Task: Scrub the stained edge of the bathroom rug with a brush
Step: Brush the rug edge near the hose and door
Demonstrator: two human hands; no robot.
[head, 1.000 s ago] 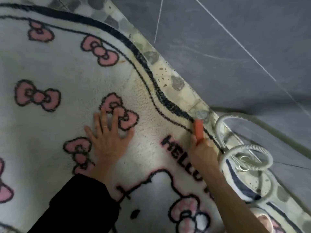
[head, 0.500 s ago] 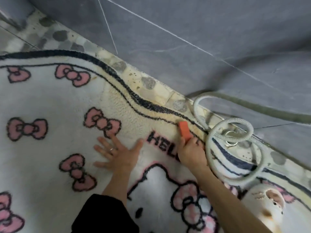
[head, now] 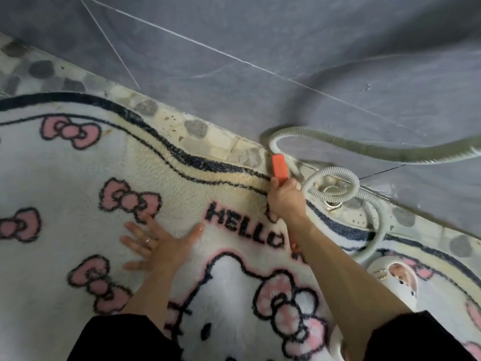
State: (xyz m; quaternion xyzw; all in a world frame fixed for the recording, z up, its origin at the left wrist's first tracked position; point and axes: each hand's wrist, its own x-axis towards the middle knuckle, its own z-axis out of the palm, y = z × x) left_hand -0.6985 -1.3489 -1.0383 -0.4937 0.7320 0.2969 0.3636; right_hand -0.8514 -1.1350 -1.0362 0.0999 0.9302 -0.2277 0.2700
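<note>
The right hand [head: 285, 199] is wrapped tight around the near end of an orange brush [head: 279, 166], fingers curled round it. The rest of the brush pokes out past the knuckles toward the wall. Can't see the bristles from here, only the flat orange back. The brush sits right on the rug's stained edge [head: 221, 175], that yellowish-brown band running between the two black border lines.

The left hand [head: 158, 243] isn't holding anything. It's flat on the pile with the fingers spread, palm down, and there's a ring [head: 147, 240] on one finger. The thumb tip lands just beside the H of the black "HELLO" lettering [head: 242, 227].

The rug [head: 52, 178] itself is a fluffy white one with pink bows [head: 130, 199] scattered over it and a big cartoon cat face near the person's arms. Both forearms are bare, with black sleeves [head: 125, 337] pushed up at the bottom of the view.

Just right of the brush hand there's a grey ribbed hose [head: 330, 178] coiled in a loop. One bend sits right next to the brush tip, and another stretch lies across the rug's border further right. Between rug and wall runs a strip of pebble floor [head: 195, 128], speckled with dirt. The wall [head: 260, 48] is big grey tiles with thin pale joints. A white slipper [head: 393, 280] sits on the rug by the right forearm.
</note>
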